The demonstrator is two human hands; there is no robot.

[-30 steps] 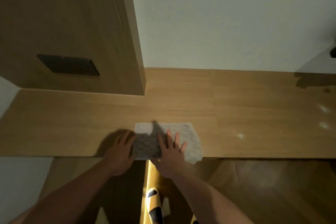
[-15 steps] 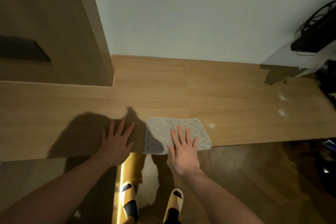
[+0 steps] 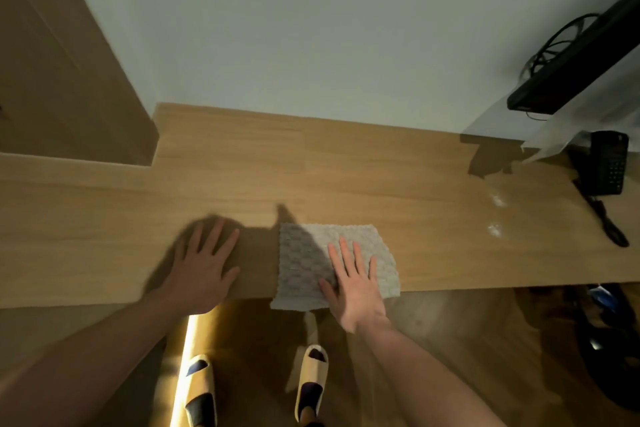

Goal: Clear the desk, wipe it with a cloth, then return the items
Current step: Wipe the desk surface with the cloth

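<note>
A wooden desk [image 3: 346,166] carries a grey cloth [image 3: 311,253] under the right hand [image 3: 356,284], overhanging the near edge; the left hand [image 3: 201,270] lies flat beside it; far right, perhaps a telephone [image 3: 607,163]

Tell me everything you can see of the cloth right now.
The cloth is pale grey, roughly square, with a bumpy woven texture. It lies flat at the front edge of the wooden desk, its near edge hanging slightly over. The right hand presses flat on its right half, fingers straight. The left hand rests on bare desk beside it, apart from it. A shadow darkens the cloth's left part.
</note>
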